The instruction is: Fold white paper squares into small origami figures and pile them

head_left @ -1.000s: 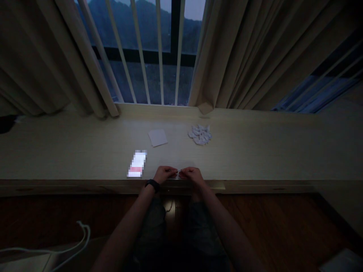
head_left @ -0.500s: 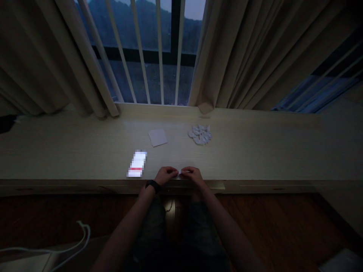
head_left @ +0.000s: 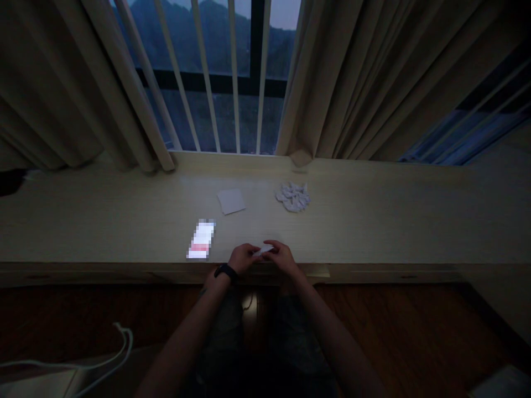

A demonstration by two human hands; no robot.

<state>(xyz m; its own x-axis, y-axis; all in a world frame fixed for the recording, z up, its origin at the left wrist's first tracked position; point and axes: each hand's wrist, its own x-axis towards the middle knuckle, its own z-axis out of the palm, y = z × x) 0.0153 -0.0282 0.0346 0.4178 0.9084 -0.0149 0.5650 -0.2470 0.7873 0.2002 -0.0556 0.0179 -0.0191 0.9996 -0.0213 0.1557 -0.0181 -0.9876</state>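
Between my two hands is a small piece of folded white paper, held just above the front edge of the pale ledge. My left hand, with a dark band on its wrist, pinches the paper's left end. The fingers of my right hand are closed on its right side. Farther back lies a small stack of square white paper sheets. To the right of that stack sits a heap of small folded or crumpled white paper pieces.
A phone with a lit, blurred screen lies left of my hands on the ledge. Behind are a barred window and beige curtains. A white cable runs at the lower left, above the wooden floor.
The paper shows more between my fingers now, lifted and turned flatter. My right fingers have risen slightly and reach over it. The stack, heap and phone stay in place.
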